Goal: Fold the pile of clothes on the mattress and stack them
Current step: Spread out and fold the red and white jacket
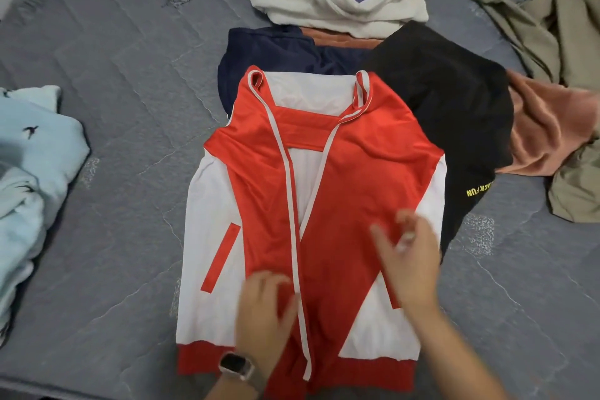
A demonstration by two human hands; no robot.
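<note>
While the red-and-white jacket [311, 191] lies flat mid-mattress [113, 58], sleeves folded across its front, left hand [264, 302] rests there, fingers loosely curved, holding nothing. Right hand [409, 256] hovers, blurred, fingers spread. Likely next: fold hem toward collar. Black garment [454, 114]: yellow print, partly readable "FUN".
</note>
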